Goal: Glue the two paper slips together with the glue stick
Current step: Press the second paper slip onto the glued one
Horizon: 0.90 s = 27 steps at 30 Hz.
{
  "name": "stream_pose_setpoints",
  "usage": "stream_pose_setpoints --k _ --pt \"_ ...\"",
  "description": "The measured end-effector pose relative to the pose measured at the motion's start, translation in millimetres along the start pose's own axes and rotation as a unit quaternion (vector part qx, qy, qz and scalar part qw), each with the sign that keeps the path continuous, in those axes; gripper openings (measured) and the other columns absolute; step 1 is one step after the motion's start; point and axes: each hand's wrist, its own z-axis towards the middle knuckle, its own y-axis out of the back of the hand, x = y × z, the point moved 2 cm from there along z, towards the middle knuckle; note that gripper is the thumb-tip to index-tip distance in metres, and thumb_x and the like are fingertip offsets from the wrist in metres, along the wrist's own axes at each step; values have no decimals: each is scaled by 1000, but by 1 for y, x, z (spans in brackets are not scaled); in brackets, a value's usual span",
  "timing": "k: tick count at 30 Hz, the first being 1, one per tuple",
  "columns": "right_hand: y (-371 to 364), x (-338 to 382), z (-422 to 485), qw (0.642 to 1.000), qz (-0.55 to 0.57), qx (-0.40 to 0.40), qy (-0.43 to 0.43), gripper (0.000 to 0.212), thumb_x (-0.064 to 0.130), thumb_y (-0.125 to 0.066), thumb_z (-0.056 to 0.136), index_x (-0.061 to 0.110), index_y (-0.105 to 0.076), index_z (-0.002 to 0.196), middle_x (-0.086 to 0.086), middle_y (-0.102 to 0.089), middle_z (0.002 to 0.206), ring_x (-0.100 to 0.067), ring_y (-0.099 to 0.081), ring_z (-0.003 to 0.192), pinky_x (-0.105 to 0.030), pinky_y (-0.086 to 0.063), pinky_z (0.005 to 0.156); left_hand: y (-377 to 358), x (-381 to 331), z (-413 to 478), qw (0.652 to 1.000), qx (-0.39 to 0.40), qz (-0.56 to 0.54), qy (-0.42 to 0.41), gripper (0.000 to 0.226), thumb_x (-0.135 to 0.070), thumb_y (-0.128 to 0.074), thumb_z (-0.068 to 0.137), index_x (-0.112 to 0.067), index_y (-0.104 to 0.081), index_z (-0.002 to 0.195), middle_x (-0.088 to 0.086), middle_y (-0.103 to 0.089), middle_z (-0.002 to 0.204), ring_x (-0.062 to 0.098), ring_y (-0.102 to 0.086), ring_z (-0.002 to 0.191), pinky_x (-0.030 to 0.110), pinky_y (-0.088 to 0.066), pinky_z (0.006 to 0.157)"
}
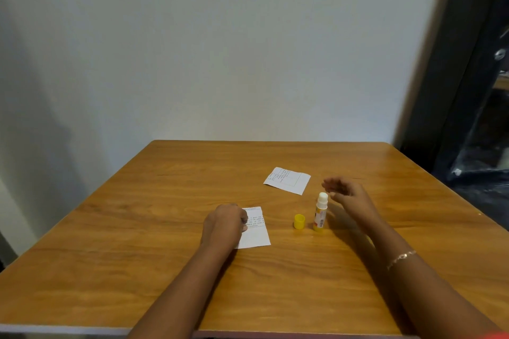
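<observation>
A printed paper slip lies near the middle of the wooden table. My left hand rests on its left edge with curled fingers, pinning it down. A second printed slip lies farther back. An uncapped glue stick stands upright, white glue showing on top, with its yellow cap beside it on the left. My right hand hovers just right of and behind the glue stick, fingers apart, holding nothing.
A plain white wall rises behind the table. A dark doorway with dim objects stands at the right. The table's near edge runs along the bottom of the view.
</observation>
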Motion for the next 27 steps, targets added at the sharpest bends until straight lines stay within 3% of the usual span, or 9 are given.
stream_pose_setpoints --k 4,9,11,15,19,24,27 --pt "-16 -1 35 968 -230 91 43 41 11 -54 87 14 -49 128 -10 -51 137 -25 -49 123 -34 -41 99 0 0 0 1000 -5 7 0 27 -27 -54 90 -27 -61 117 -3 -60 119 18 -54 108 24 -38 73" --pt "-37 -11 53 911 -337 223 81 61 33 -55 87 21 -28 141 -3 -24 154 -24 -30 138 -37 -28 113 -3 2 0 1000 -26 -5 6 24 -28 -56 89 -29 -63 113 -4 -62 114 17 -56 103 23 -36 69" --pt "-41 -13 56 885 -382 255 81 61 40 -52 88 20 -29 141 -3 -24 154 -25 -32 137 -40 -29 112 -4 3 1 1000 -26 -12 7 24 -28 -56 89 -29 -63 112 -4 -63 114 16 -56 103 23 -35 68" --pt "-37 -18 56 888 -400 199 107 45 42 -53 86 23 -50 127 -1 -45 144 -23 -53 118 -37 -44 97 -4 5 2 1000 -25 -12 7 24 -28 -56 89 -29 -63 111 -3 -63 114 18 -56 105 24 -35 70" --pt "-29 -23 49 896 -402 128 139 31 41 -55 85 26 -61 112 1 -63 124 -20 -61 103 -31 -48 81 -7 6 2 999 -42 -16 6 23 -28 -56 88 -30 -63 110 -3 -64 111 17 -57 101 23 -35 68" --pt "-22 -25 37 913 -369 64 159 22 24 -59 84 17 -68 104 -7 -71 109 -27 -64 100 -41 -50 83 -7 6 1 998 -52 -17 2 23 -28 -56 88 -29 -63 110 -4 -65 111 17 -57 101 24 -35 68" --pt "-17 -28 36 913 -375 44 156 20 19 -57 85 15 -68 100 -10 -72 103 -30 -64 94 -41 -51 77 -6 5 0 998 -52 -17 2 23 -28 -57 88 -29 -63 110 -4 -65 111 17 -57 99 23 -36 67"
